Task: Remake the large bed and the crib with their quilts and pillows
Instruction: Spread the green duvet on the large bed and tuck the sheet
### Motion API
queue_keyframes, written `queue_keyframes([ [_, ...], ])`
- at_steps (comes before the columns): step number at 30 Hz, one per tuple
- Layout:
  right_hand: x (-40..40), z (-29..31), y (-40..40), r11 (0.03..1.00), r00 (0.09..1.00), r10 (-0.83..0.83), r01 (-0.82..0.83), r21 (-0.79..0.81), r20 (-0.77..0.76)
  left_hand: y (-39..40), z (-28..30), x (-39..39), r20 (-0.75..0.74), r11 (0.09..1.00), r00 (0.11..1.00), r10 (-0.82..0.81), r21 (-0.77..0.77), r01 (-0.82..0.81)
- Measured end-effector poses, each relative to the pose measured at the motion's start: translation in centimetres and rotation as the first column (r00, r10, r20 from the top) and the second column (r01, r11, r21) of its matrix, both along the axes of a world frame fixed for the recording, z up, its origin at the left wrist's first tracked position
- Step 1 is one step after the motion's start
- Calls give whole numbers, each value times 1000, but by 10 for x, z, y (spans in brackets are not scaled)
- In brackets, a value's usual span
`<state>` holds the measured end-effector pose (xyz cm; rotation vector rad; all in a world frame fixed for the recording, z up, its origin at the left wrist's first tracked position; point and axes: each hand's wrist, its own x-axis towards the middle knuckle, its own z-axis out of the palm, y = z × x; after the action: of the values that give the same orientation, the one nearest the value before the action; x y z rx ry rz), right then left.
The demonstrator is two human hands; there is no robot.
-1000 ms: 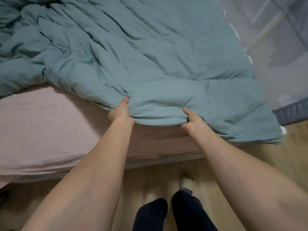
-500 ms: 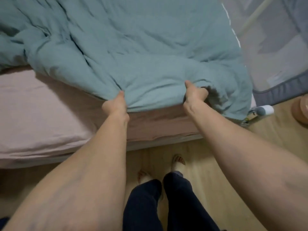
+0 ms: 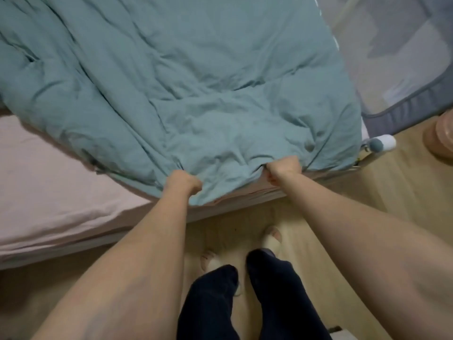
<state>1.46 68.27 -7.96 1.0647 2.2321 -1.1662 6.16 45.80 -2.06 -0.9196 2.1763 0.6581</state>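
Note:
A teal quilt (image 3: 186, 77) lies rumpled across the large bed, its near edge at the foot of the mattress. My left hand (image 3: 182, 183) grips that edge in a fist near the middle. My right hand (image 3: 284, 168) grips the same edge further right, close to the quilt's corner. The pink sheet of the bed (image 3: 46, 177) shows bare on the left. The crib (image 3: 402, 69) with mesh walls and a grey padded rim stands beside the bed on the right. No pillow is visible.
Light wooden floor (image 3: 326, 207) runs along the foot of the bed, where my feet in slippers stand. A white and grey cylinder (image 3: 382, 143) sticks out at the crib's corner. A round pinkish object (image 3: 441, 138) sits on the floor at the far right.
Both hands have pulled the quilt's edge toward me and to the right, down to the foot of the mattress. The grips have closed into fists, and the quilt lies flatter.

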Motion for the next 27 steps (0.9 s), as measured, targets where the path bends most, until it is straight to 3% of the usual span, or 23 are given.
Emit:
queue_keyframes([
  [3,-14,2,41,989,995,72,-61,138,-75,39,-2,-27,-89,931,932,-350,-139,337],
  [7,-39,27,111,945,967,148,-77,317,-208,121,-5,-70,-198,759,733,-651,-200,620],
  [10,-65,16,176,908,952,212,-110,403,-220,187,-18,-99,-244,611,564,-789,-208,764],
  [14,-93,-1,239,893,948,283,-204,401,-149,262,-39,-131,-239,434,383,-892,-220,874],
  [19,-125,-38,291,916,953,300,-275,293,-44,333,-73,-169,-245,403,349,-905,-226,887],
  [25,-147,-60,292,999,999,45,-46,19,16,354,-86,-191,-216,374,325,-921,-250,893],
  [27,-148,-58,298,998,998,50,-50,31,25,362,-82,-197,-213,369,322,-923,-242,897],
])
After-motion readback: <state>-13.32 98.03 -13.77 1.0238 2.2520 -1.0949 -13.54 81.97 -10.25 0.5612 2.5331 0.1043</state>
